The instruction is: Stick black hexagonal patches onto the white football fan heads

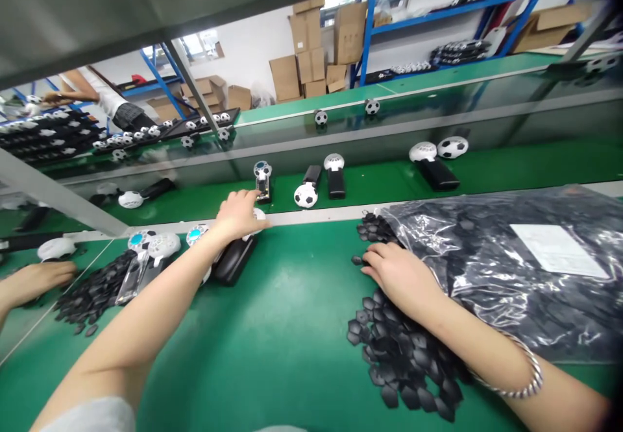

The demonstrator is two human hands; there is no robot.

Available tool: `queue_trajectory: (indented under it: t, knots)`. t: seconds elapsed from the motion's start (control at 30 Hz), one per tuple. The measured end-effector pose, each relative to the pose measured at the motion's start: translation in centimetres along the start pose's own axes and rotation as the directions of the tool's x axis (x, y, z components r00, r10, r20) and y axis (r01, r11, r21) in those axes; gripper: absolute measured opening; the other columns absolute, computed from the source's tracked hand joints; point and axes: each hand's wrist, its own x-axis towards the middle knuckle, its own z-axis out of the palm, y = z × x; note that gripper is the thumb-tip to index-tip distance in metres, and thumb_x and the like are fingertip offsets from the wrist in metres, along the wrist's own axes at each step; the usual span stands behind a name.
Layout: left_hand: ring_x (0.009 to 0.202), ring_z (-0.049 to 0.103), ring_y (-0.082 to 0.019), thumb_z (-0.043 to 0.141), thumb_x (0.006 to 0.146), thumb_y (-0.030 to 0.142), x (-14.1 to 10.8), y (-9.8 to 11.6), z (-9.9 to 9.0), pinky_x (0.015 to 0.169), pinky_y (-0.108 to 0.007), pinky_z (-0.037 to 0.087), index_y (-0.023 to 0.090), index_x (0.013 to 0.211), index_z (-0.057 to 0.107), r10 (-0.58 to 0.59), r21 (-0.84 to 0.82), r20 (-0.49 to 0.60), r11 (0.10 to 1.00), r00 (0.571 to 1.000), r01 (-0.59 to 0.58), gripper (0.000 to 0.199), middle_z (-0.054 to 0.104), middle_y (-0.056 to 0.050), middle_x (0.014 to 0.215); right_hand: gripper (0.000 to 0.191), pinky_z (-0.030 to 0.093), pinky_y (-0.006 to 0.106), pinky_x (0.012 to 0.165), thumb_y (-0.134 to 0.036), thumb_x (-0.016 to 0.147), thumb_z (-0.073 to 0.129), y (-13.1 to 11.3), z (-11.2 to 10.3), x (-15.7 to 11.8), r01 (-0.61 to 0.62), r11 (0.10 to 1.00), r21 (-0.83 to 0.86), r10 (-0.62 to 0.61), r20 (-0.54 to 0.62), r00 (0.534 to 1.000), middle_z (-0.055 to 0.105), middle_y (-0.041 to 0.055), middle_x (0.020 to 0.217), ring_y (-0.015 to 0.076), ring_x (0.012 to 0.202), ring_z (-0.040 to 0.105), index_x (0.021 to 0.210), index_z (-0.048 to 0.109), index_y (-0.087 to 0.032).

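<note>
My left hand (pixel 238 215) is closed round the white head of a football-headed device (pixel 236 260), its thumb and fingers on either side of the ball. The device's black handle slants down toward me on the green table. My right hand (pixel 396 273) is closed with its fingertips at a small flat black piece (pixel 357 260); the palm hides part of the grip. Below that hand spreads a heap of similar black pieces (pixel 403 348), and a smaller cluster (pixel 374 228) lies above it.
A large clear bag (pixel 506 257) of black pieces covers the right side. More football-headed devices lie on the green belt (pixel 370 185) beyond the pale rail. At left, other devices (pixel 163 247) rest by another heap (pixel 97 289), near a co-worker's hand (pixel 43 279).
</note>
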Motion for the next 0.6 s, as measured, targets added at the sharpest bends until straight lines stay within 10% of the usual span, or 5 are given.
queue_trajectory:
  t: [0.17, 0.4, 0.6]
  knots:
    - [0.106, 0.050, -0.037, 0.063, 0.065, 0.039, -3.0, -1.0, 0.7, 0.089, -0.051, 0.037, 0.015, 0.125, 0.041, -0.025, 0.160, 0.081, 0.987, 0.996, 0.012, 0.068, 0.053, -0.017, 0.115, 0.017, 0.039, 0.034, 0.067, -0.014, 0.084, 0.047, -0.5, -0.1, 0.4, 0.041, 0.996, -0.078, -0.038, 0.048, 0.998, 0.060, 0.0110, 0.088, 0.0250, 0.084, 0.053, 0.083, 0.065, -0.014]
    - [0.106, 0.053, -0.028, 0.060, 0.069, 0.029, -6.2, 4.4, 2.5, 0.088, -0.037, 0.044, 0.022, 0.128, 0.039, 0.290, -0.184, 0.098, 0.945, 0.952, -0.269, 0.063, 0.049, -0.009, 0.121, 0.023, 0.040, 0.031, 0.073, -0.009, 0.085, 0.043, -0.3, -0.7, 0.9, -0.004, 1.000, -0.024, 0.007, 0.135, 0.991, 0.059, 0.0103, 0.091, 0.0229, 0.086, 0.055, 0.099, 0.060, -0.013]
    - [0.102, 0.055, -0.028, 0.070, 0.060, 0.043, -7.7, 6.6, 4.0, 0.085, -0.038, 0.045, 0.022, 0.126, 0.043, 0.364, -0.440, 0.230, 0.866, 0.903, -0.236, 0.074, 0.053, -0.009, 0.120, 0.021, 0.043, 0.027, 0.078, -0.014, 0.088, 0.041, 0.4, -0.5, 0.8, -0.064, 0.955, 0.289, 0.053, 0.045, 0.998, 0.060, 0.0075, 0.096, 0.0178, 0.089, 0.056, 0.098, 0.059, -0.015]
